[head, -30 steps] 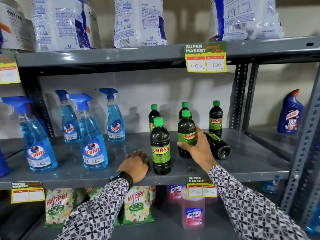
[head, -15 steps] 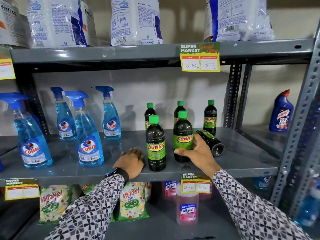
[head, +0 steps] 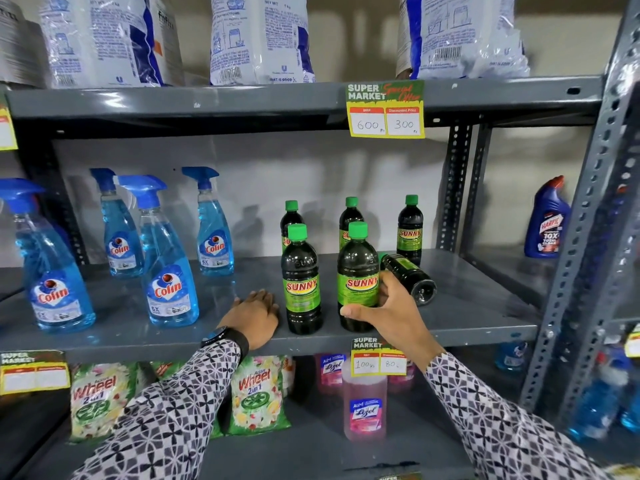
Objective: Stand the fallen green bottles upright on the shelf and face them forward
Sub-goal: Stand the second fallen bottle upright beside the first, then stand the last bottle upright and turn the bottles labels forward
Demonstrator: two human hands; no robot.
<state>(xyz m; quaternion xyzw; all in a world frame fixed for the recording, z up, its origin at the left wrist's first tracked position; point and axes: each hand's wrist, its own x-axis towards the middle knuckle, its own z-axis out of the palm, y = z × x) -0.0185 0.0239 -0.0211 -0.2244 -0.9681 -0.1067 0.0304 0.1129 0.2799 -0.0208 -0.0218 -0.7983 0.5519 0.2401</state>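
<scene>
Several dark bottles with green caps and green SUNNY labels are on the grey middle shelf (head: 485, 317). Two stand at the front: the front left bottle (head: 301, 282) and the front right bottle (head: 358, 271), labels forward. Three more stand behind them, the rightmost (head: 409, 230) fully visible. One fallen bottle (head: 410, 277) lies on its side, base toward me. My right hand (head: 388, 313) wraps the lower part of the front right bottle, thumb in front. My left hand (head: 254, 315) rests flat on the shelf, left of the front left bottle.
Blue Colin spray bottles (head: 169, 271) stand on the shelf's left half. A price tag (head: 379, 356) hangs on the shelf edge under my right hand. White bags (head: 259, 39) fill the shelf above. A blue Harpic bottle (head: 547, 220) stands on the neighbouring rack, beyond grey uprights (head: 455, 188).
My right hand has slid lower on the front right bottle, which now stands nearer the shelf's front edge with its label forward. The left hand and the fallen bottle stay put.
</scene>
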